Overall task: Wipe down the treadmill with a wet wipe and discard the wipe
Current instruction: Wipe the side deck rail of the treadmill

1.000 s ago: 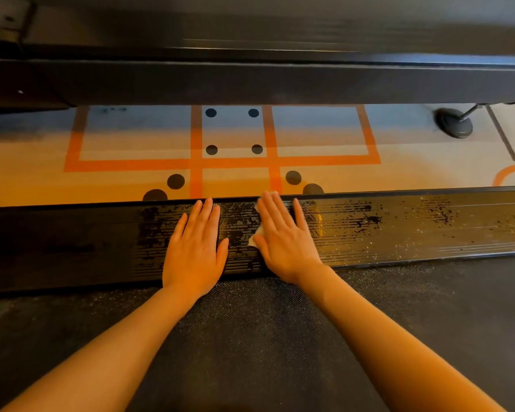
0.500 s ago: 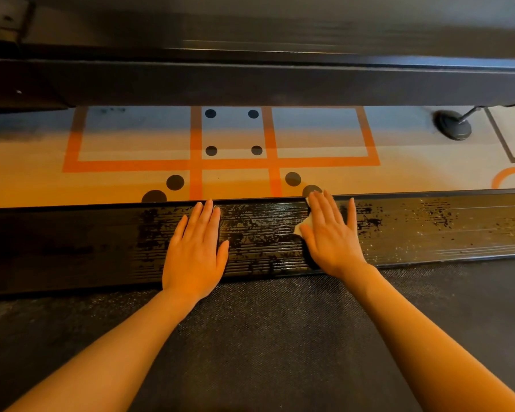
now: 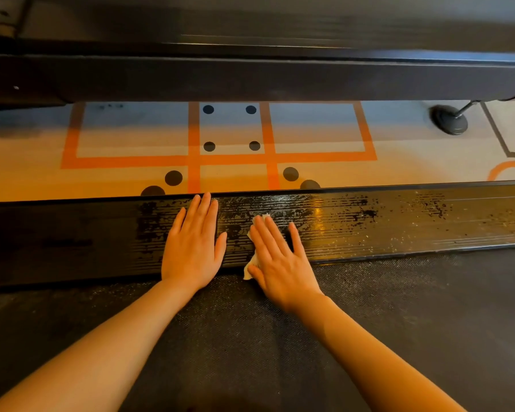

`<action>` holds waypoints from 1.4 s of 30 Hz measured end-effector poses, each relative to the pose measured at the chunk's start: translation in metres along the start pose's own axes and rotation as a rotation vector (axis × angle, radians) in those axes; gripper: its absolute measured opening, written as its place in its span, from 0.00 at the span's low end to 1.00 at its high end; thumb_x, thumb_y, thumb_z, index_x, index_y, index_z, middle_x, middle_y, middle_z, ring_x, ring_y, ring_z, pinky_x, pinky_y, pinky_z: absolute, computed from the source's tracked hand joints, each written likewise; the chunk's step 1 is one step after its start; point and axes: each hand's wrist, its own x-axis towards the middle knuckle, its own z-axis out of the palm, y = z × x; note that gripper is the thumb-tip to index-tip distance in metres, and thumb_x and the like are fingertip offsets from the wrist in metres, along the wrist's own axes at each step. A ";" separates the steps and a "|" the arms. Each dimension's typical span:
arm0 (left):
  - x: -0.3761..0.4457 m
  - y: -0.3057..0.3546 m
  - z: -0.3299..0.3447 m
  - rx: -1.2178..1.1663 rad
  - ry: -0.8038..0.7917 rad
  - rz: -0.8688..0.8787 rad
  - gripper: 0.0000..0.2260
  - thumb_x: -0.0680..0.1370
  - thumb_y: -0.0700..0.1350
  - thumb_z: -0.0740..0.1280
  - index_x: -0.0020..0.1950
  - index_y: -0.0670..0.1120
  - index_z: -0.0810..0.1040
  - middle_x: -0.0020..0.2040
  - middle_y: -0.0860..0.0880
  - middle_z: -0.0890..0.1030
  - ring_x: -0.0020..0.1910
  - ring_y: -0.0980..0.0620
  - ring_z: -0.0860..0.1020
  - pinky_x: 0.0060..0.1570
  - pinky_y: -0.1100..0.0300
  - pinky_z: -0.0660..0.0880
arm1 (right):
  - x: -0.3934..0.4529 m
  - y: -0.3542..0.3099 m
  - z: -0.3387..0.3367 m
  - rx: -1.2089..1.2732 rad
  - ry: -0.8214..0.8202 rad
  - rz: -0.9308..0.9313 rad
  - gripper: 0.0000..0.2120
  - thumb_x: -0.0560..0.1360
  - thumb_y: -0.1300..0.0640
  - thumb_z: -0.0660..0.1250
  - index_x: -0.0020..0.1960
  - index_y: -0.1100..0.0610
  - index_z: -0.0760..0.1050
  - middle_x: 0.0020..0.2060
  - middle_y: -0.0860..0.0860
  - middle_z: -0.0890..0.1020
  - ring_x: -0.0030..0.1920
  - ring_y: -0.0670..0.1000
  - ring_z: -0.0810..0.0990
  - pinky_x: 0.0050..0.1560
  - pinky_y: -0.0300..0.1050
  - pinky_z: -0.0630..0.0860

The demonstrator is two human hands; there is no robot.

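**Both palms flat on treadmill side rail, wipe under right hand**

Left hand [image 3: 192,248]: flat on the ribbed black side rail [image 3: 399,221], fingers straight and close together, thumb out to the right. Holds nothing.

Right hand [image 3: 277,257]: flat too, fingers straight and slightly spread, pressing the white wet wipe [image 3: 252,263] onto the rail. Wipe mostly hidden under the palm; edges show at the fingertips and at the hand's left side, near edge hanging over the rail's near lip. Hands just beside each other, not touching.

Rail: wet sheen right of the right hand, dark blotches around both hands, pale specks further right. Treadmill belt [image 3: 399,307] on the near side, under both forearms.

Far side: floor mat [image 3: 131,150] with orange lines and black dots, then a dark frame [image 3: 250,78] across the top.
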 end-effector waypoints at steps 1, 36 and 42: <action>0.000 0.000 0.000 0.004 -0.003 0.000 0.27 0.82 0.54 0.52 0.78 0.40 0.60 0.79 0.42 0.57 0.78 0.45 0.55 0.75 0.46 0.57 | -0.002 0.004 0.000 -0.014 -0.006 0.001 0.32 0.82 0.41 0.46 0.79 0.59 0.51 0.79 0.57 0.53 0.80 0.57 0.48 0.76 0.63 0.45; 0.006 0.007 -0.009 -0.028 -0.056 0.043 0.28 0.82 0.53 0.51 0.79 0.41 0.57 0.79 0.42 0.54 0.79 0.46 0.52 0.76 0.52 0.48 | -0.028 0.080 -0.012 0.210 -0.123 0.306 0.37 0.78 0.34 0.31 0.78 0.56 0.35 0.79 0.53 0.37 0.77 0.51 0.32 0.75 0.52 0.28; 0.031 0.058 -0.012 -0.125 -0.083 0.211 0.28 0.83 0.56 0.46 0.80 0.43 0.54 0.80 0.45 0.51 0.79 0.48 0.47 0.75 0.54 0.41 | 0.018 0.085 -0.017 0.230 -0.119 0.377 0.35 0.82 0.38 0.41 0.79 0.60 0.37 0.79 0.56 0.38 0.78 0.53 0.34 0.75 0.48 0.32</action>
